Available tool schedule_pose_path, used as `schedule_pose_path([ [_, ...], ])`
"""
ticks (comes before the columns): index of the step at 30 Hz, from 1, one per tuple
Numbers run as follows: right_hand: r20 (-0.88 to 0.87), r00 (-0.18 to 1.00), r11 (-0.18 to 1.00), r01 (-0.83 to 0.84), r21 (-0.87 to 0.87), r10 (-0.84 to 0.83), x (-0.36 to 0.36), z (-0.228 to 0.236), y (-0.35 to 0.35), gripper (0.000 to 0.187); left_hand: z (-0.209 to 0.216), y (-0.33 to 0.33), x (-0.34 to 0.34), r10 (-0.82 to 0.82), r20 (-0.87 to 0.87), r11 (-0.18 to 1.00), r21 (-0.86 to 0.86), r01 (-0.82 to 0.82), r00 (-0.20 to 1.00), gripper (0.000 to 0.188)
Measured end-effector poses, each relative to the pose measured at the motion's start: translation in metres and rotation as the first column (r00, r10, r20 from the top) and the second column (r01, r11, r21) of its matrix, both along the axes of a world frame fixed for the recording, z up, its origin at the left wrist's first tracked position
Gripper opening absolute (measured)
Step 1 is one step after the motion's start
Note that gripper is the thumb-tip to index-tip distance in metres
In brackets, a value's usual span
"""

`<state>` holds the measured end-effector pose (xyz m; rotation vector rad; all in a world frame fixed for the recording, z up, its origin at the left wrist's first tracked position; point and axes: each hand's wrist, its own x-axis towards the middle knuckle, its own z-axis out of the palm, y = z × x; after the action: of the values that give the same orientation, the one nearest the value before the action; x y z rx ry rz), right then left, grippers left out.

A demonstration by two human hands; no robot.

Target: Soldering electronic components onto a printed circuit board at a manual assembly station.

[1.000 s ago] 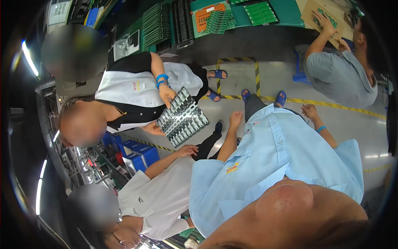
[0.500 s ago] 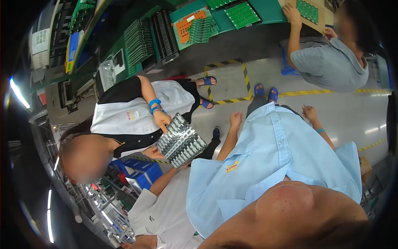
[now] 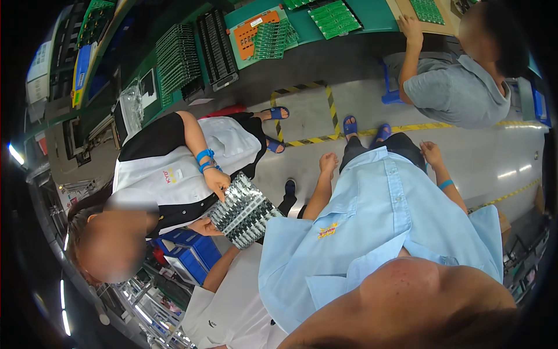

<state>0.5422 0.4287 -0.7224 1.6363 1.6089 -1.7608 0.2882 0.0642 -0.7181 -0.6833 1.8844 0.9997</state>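
Note:
My left hand [image 3: 329,163] hangs in front of my light blue shirt, fingers curled into a loose fist, with nothing visible in it. To the other side, my right hand [image 3: 430,153] is held out with its fingers bent together; whatever they may hold is too small to make out. Neither hand touches a work surface. Left of me, a person in a white and black shirt grips a panel of circuit boards [image 3: 244,210] with both hands. That panel is apart from my left hand.
Along the far side runs a green-topped bench [image 3: 378,15] with green circuit boards [image 3: 334,18], an orange tray [image 3: 246,42] and black racks [image 3: 216,49]. A person in grey [image 3: 450,93] works there at right. Another in white stands close at my left. Blue bins [image 3: 189,259] are behind.
The view has shifted slightly, so most surroundings sit further left. My right hand has turned a little; my left stays much the same. The co-worker still holds the board panel, now lower in view.

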Motion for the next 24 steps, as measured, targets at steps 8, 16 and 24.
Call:
schedule_pose_path([
  [8,0.001,0.997,0.995,-0.082,0.050,0.082,0.053,-0.021,0.015,0.025,-0.001,-0.001,0.027,-0.057,-0.004,0.993,-0.105,0.056,0.998,0.019],
  [16,0.086,0.994,0.996,-0.078,0.053,0.073,0.059,-0.001,0.047,0.035,0.007,0.072,0.013,-0.045,-0.151,0.999,-0.017,0.043,0.988,0.020],
  [24,0.128,0.991,0.999,-0.030,0.034,0.026,0.064,0.003,0.042,0.034,0.009,0.083,0.023,-0.051,-0.190,0.998,0.021,0.056,0.980,0.019],
])
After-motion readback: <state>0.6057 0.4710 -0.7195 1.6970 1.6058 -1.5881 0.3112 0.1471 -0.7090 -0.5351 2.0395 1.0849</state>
